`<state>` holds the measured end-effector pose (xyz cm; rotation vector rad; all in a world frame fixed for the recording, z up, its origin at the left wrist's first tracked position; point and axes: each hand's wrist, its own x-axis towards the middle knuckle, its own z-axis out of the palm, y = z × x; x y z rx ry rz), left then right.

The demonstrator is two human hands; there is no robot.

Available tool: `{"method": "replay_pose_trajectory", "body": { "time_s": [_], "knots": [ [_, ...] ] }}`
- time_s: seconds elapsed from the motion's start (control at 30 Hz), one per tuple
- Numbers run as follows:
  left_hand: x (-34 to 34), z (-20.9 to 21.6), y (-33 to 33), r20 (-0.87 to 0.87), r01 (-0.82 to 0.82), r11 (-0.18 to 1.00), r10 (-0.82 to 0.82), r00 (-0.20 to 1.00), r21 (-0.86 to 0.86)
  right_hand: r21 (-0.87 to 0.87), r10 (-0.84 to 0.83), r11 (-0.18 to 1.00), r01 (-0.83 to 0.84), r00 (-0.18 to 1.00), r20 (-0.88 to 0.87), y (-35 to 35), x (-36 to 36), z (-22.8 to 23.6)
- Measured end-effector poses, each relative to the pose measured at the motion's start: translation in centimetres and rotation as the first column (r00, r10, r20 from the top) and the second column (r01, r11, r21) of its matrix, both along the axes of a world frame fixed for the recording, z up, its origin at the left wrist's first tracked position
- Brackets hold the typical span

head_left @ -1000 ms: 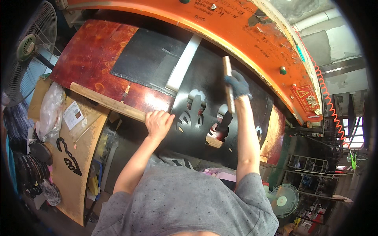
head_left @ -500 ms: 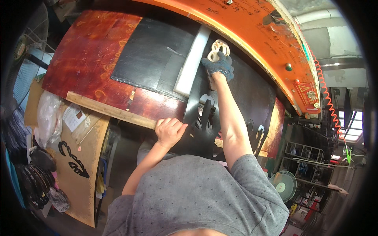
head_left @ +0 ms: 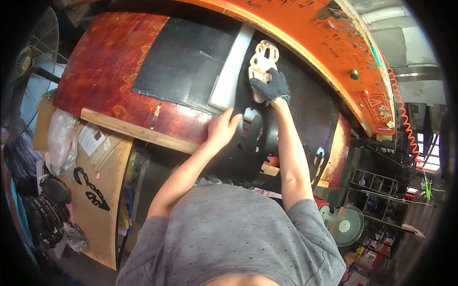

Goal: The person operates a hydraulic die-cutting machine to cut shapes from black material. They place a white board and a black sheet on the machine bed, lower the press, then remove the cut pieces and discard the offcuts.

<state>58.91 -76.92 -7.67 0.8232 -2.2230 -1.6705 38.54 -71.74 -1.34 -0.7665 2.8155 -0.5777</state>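
Note:
My right hand, in a blue-grey knit glove, grips a pale, looped cutting die by its near half. The thumb lies across the die and the fingers are at its right side. Under it is a black sheet with curvy cut-outs along its near part. My bare left hand is at the left edge of that sheet, beside the cut-outs. Its thumb stands apart from the index finger; the other fingers are partly hidden. Left of the die lies a white bar.
An orange machine beam spans the far side above the red-brown worktop. Another black sheet lies left of the white bar. A wooden strip edges the worktop. Fans stand at left and right.
My left hand has moved from the worktop's front edge up and right to the black sheet's edge. My gloved right hand has shifted slightly nearer and right, and more of the die shows.

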Motion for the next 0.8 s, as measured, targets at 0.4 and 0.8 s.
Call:
{"method": "replay_pose_trajectory", "body": {
  "time_s": [0.4, 0.8],
  "knots": [
    [2.6, 0.4, 0.3, -0.153, -0.177, 0.981, 0.163, 0.975, -0.083, 0.161, -0.004, 0.986, 0.033, 0.984, -0.177, -0.9, 2.5, -1.2],
    [1.9, -1.5, -3.8, -0.042, -0.279, 0.959, 0.278, 0.96, -0.04, 0.204, 0.012, 0.979, 0.016, 0.991, -0.137, -0.6, 2.7, -1.4]
  ]
}}
